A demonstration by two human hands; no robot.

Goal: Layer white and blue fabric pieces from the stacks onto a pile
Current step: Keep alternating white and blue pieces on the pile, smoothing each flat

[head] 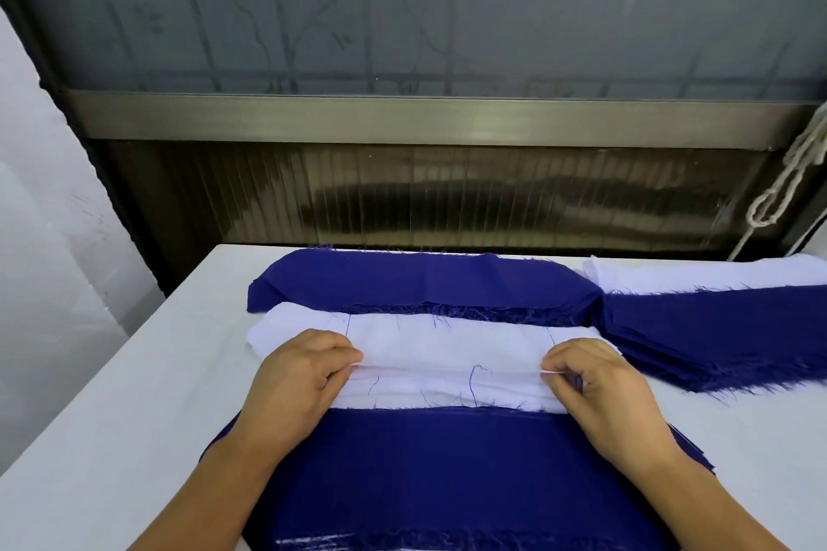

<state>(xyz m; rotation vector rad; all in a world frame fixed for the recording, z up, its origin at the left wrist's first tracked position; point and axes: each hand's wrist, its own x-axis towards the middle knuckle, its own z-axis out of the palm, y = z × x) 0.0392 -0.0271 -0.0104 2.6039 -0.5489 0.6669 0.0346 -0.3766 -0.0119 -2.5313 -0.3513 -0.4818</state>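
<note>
one view only, from a camera worn on the person's head, looking forward and steeply down across a white work table (112, 416). it sits close: both forearms enter from the bottom edge, and the left hand (300, 376) and right hand (599, 380) fall in the lower middle. the wide lens bends the table's edges. the upper half faces a frosted grey window (402, 4) behind the table's far edge.

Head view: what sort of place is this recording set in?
Probably a garment or sewing workshop. Stacks of cut blue fabric and white fabric with frayed edges lie on a white work table, and both hands pinch a white piece.
</note>
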